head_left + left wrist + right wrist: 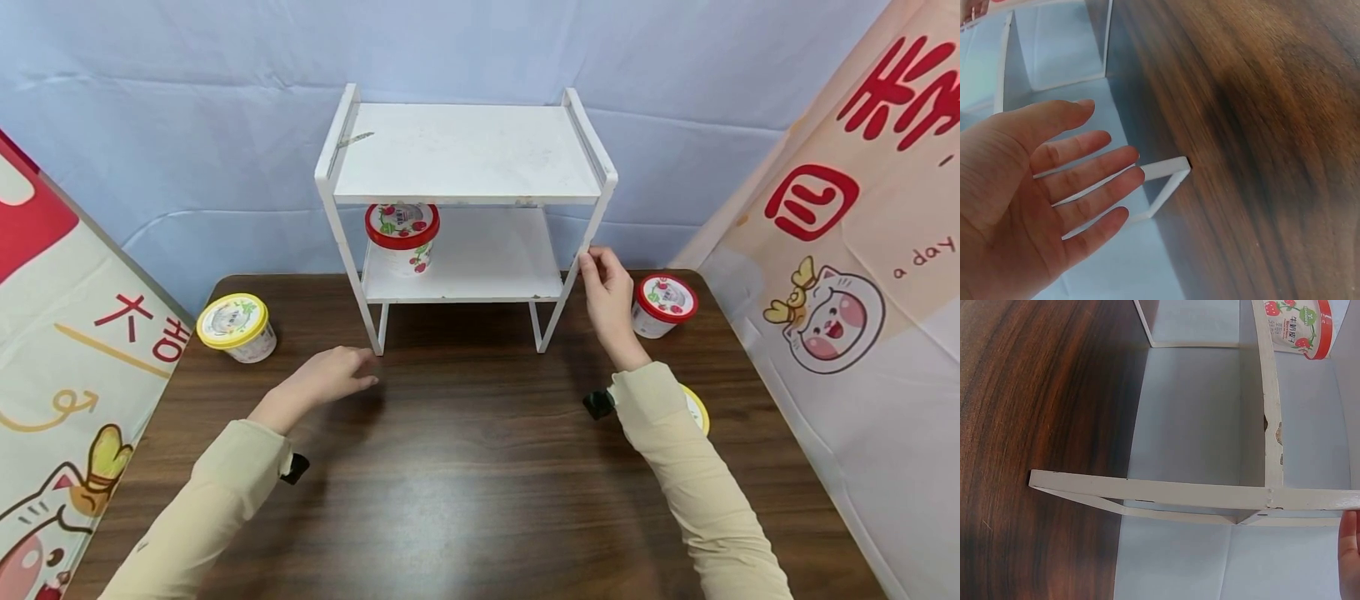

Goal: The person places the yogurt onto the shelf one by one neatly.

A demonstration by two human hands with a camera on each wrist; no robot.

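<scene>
A white two-tier shelf rack [468, 154] stands at the back of the table. My right hand [609, 296] is at its right upright, thumb and fingers pinching the post below the top shelf. In the right wrist view only a few fingers [1349, 550] show at the frame's edge, against the post. My left hand [330, 377] hovers near the foot of the left leg, holding nothing. The left wrist view shows its palm and spread fingers [1094, 181]. A tub with a red lid [402, 237] sits on the lower shelf, towards the left.
On the table's left stands a yellow-lidded tub [236, 327]. Another red-lidded tub [663, 305] is right of my right hand. A second yellow-lidded tub [697, 410] is mostly hidden by my right sleeve. Pale cloth [187, 125] hangs behind the dark wooden table [450, 500].
</scene>
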